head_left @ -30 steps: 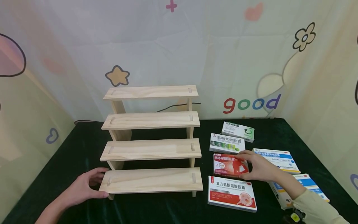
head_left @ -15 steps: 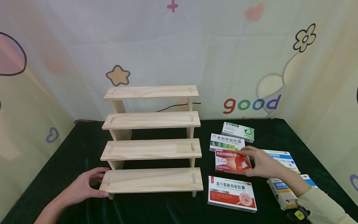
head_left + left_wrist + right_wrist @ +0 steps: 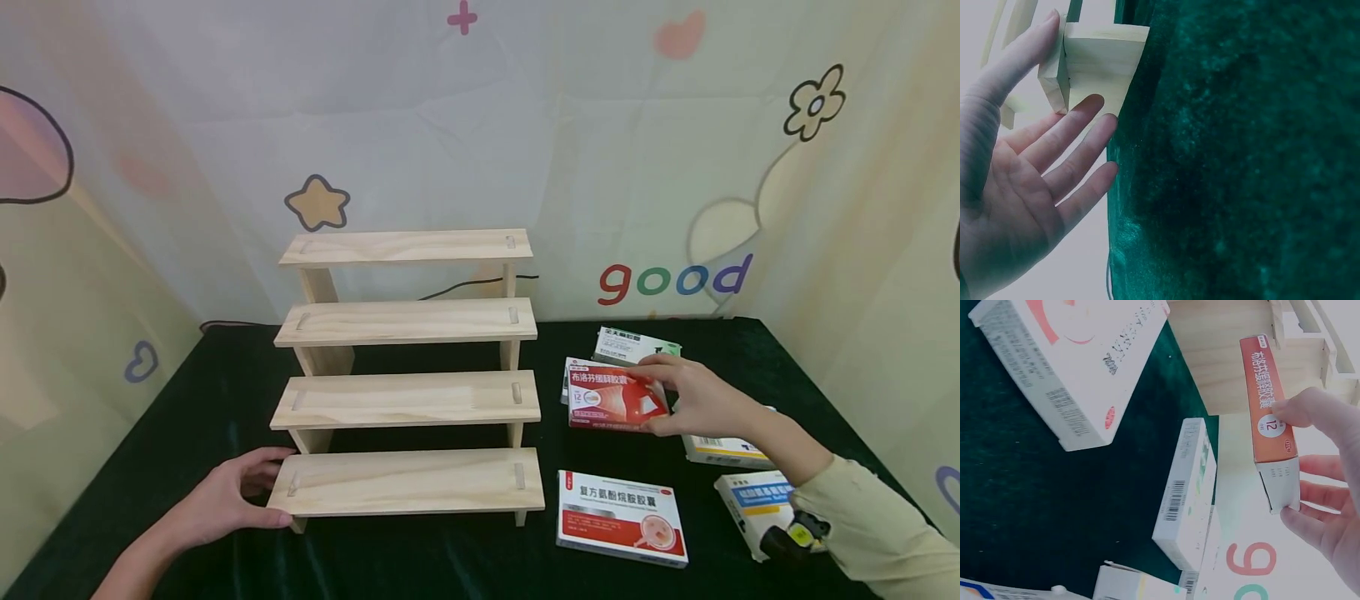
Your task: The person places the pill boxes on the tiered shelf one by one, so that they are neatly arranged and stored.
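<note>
A four-step wooden display rack (image 3: 408, 485) stands on the dark green cloth in the head view. At the left end of its lowest board is my left hand (image 3: 213, 504), thumb at the front edge and fingers behind. In the left wrist view the thumb and index finger lie on either side of the board end (image 3: 1054, 84), the other fingers spread. My right hand (image 3: 705, 398) holds a red medicine box (image 3: 609, 400) by its right end. The right wrist view has this box (image 3: 1263, 394) tilted, raised over the cloth, between thumb and fingers.
Behind the red box, a green-and-white medicine box (image 3: 628, 343) and another partly hidden one lie on the cloth. A larger white-and-red box (image 3: 622, 518) lies in front. Two blue-and-white boxes (image 3: 757, 500) are under the right forearm. A patterned curtain (image 3: 450, 150) hangs behind.
My right hand has lifted the red medicine box off the cloth and moved it away from me, over the white-and-green box. My left hand stays at the rack.
</note>
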A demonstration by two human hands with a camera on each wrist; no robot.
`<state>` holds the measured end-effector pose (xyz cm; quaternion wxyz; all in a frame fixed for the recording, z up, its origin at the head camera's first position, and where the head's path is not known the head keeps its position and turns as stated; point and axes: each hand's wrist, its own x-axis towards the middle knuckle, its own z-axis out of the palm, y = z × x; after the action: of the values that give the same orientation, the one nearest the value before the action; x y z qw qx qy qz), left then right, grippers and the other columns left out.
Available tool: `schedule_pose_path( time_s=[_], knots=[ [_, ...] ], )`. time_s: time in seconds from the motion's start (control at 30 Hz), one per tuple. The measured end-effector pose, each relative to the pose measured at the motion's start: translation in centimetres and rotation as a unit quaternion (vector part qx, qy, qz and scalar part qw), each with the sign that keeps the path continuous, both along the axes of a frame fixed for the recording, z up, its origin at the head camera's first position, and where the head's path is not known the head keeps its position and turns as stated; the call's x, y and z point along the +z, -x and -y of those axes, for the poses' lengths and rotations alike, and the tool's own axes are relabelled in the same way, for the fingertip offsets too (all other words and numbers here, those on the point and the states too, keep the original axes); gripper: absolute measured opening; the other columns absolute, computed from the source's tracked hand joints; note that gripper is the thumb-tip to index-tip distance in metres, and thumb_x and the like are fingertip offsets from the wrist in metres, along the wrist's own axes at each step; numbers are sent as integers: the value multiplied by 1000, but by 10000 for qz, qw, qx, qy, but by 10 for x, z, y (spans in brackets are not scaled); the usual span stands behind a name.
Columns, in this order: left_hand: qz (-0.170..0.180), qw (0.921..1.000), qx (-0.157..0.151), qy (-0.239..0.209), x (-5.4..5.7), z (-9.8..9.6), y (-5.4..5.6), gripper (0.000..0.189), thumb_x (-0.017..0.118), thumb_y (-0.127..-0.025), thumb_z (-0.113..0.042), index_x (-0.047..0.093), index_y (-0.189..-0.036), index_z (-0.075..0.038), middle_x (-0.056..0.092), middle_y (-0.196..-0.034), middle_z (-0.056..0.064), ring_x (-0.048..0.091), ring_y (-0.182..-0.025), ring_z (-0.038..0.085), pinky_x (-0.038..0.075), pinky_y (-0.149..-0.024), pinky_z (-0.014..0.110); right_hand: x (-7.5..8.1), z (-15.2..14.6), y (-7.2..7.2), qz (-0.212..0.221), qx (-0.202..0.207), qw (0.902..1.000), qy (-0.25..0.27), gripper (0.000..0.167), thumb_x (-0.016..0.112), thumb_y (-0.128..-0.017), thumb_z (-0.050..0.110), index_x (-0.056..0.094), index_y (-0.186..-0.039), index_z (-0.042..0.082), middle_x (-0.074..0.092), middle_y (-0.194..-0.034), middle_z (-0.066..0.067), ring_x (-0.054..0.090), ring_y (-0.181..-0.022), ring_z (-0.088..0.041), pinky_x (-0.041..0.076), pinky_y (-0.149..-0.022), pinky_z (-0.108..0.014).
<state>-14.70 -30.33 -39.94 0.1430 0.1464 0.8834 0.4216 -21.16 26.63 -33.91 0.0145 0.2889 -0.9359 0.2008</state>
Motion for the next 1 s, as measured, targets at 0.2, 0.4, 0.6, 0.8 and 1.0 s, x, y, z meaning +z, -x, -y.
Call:
schedule_pose_path(
  time_s=[0.2, 0.4, 0.6, 0.8, 1.0],
  knots=[
    [-36, 10000, -35, -35, 0, -2, 0, 68, 73, -75, -20, 39, -127, 8, 62, -103, 15, 57, -91, 26, 47, -75, 37, 8, 4, 3, -60, 20, 10000, -52, 65, 77, -67, 25, 53, -123, 1, 50, -119, -16, 45, -104, -28, 50, -72, -33],
    [-70, 10000, -49, -21, 1, -2, -1, 68, 73, -75, -20, 39, -126, 8, 62, -103, 14, 58, -90, 24, 48, -74, 35, 20, 10, 5, -128, 66, 9998, -103, 66, 77, -67, 21, 52, -124, 1, 47, -122, -18, 43, -109, -31, 51, -72, -37],
    [-99, 9999, -55, 4, 2, -1, 0, 67, 73, -75, -21, 40, -126, 7, 63, -102, 14, 58, -89, 24, 47, -74, 35, 31, 15, 8, -377, 56, 9993, -59, 65, 76, -68, 20, 51, -124, -1, 48, -121, -18, 43, -109, -32, 50, -75, -42],
    [-67, 9999, -66, -45, 1, -1, 1, 68, 74, -75, -20, 39, -126, 8, 63, -103, 15, 57, -91, 27, 47, -74, 38, 42, 17, 9, -500, 96, 9987, -62, 66, 77, -67, 21, 52, -125, 0, 49, -120, -18, 45, -108, -31, 50, -76, -43],
    [-86, 9999, -102, 46, 0, 0, 2, 69, 73, -75, -21, 39, -127, 10, 62, -104, 15, 58, -89, 19, 48, -73, 30, 64, 19, 12, -742, 226, 9968, 181, 64, 76, -68, 19, 52, -123, -4, 48, -122, -21, 47, -107, -34, 51, -73, -43]
  ],
)
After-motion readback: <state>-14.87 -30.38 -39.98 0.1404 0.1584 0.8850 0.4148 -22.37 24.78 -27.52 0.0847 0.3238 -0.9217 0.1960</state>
